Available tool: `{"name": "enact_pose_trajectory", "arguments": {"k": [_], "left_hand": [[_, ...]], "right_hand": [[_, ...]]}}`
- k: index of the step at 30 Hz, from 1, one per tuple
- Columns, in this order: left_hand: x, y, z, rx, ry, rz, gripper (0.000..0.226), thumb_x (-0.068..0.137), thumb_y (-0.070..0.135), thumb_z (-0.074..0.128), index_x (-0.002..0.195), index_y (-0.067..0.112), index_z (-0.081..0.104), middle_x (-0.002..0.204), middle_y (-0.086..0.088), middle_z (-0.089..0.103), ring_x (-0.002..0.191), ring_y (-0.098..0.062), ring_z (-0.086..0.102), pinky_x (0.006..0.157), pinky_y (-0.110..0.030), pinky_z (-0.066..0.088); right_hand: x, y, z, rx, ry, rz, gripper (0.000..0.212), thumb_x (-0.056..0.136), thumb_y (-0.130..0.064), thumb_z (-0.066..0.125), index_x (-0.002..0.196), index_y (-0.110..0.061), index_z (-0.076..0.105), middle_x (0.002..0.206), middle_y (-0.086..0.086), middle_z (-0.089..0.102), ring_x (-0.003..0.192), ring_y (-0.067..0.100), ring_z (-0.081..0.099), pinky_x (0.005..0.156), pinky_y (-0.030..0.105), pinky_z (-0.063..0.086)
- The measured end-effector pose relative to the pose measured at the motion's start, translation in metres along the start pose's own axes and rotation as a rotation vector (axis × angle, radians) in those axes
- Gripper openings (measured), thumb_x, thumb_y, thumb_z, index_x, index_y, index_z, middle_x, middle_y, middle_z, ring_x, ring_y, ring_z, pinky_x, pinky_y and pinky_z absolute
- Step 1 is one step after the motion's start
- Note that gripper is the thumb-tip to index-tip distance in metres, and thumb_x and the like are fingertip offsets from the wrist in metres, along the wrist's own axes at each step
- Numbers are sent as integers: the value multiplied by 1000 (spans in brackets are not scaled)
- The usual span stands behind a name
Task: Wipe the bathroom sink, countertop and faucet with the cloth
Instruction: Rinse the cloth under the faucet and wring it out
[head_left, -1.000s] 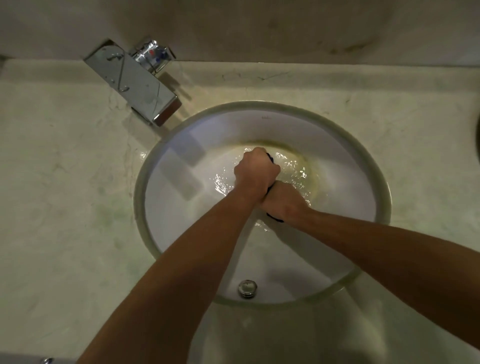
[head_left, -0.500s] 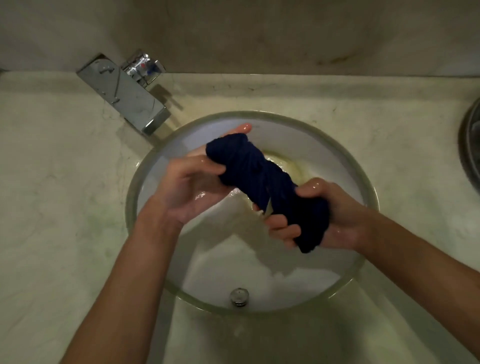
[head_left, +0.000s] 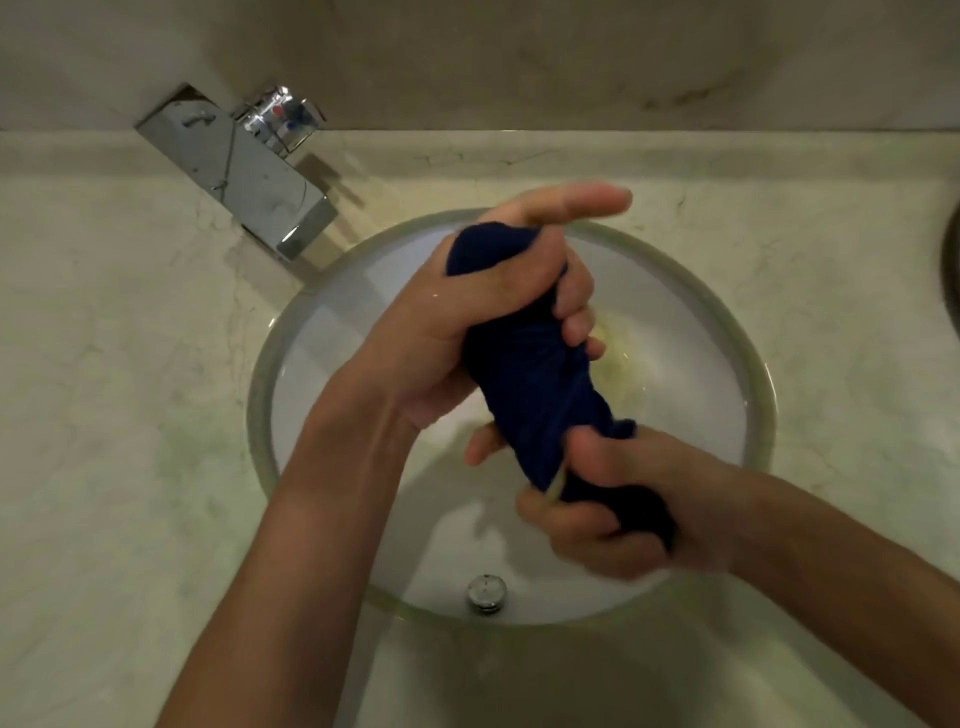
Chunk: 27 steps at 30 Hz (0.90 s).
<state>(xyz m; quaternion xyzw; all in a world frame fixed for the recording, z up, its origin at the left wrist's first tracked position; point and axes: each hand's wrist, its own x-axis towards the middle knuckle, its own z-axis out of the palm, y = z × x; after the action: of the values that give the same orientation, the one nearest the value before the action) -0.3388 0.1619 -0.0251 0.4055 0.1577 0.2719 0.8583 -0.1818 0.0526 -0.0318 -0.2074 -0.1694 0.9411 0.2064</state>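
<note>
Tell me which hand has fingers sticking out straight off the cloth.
The left hand, gripping the upper end of the dark blue cloth, nearer the faucet. The right hand has every finger curled round the lower end.

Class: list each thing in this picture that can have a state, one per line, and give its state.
cloth: twisted into a roll, held above the sink
left hand: grips the cloth's far end
right hand: grips its near end
faucet: no water running
sink: wet, yellowish stain

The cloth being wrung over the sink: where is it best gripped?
Grip the cloth at its two ends, coming from opposite sides, as the hands do: left hand round the far end, right hand round the near end. It is twisted into a long roll, so its ends give purchase.
</note>
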Motion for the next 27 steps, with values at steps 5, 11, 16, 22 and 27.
{"name": "enact_pose_trajectory", "arguments": {"k": [5,11,16,22,27], "left_hand": [[39,-45,-27,481,714,-238,10,90,7,72,88,-2,76,60,-6,62,52,-14,61,56,-26,51],[68,-91,-52,893,848,-532,19,85,12,57,66,10,53,68,-7,57,60,-22,55,61,-31,47],[72,-94,-47,1073,904,-667,26,86,15,62,64,17,48,78,-2,58,75,-29,59,68,-30,44],[65,-105,-41,1108,923,-707,32,92,20,60,67,20,40,97,-5,58,88,-32,58,79,-32,47],[64,-93,-41,844,882,-624,12,90,27,64,89,16,59,100,-5,64,97,-32,60,82,-30,49]], "right_hand": [[39,-13,-37,-588,911,140,35,84,-37,79,72,-16,53,58,1,48,38,13,34,41,23,25],[74,3,-96,-897,1149,204,25,85,-31,71,73,-16,56,66,-2,56,52,13,52,45,22,37],[86,12,-112,-1078,1192,230,23,88,-34,61,70,-19,61,75,-1,65,71,20,64,58,29,45],[84,25,-115,-1167,1157,265,25,89,-38,59,88,-17,71,83,-1,70,78,22,67,62,29,49],[66,21,-113,-1181,1347,202,28,87,-45,62,91,-17,63,84,1,66,79,26,68,65,32,51]]}}
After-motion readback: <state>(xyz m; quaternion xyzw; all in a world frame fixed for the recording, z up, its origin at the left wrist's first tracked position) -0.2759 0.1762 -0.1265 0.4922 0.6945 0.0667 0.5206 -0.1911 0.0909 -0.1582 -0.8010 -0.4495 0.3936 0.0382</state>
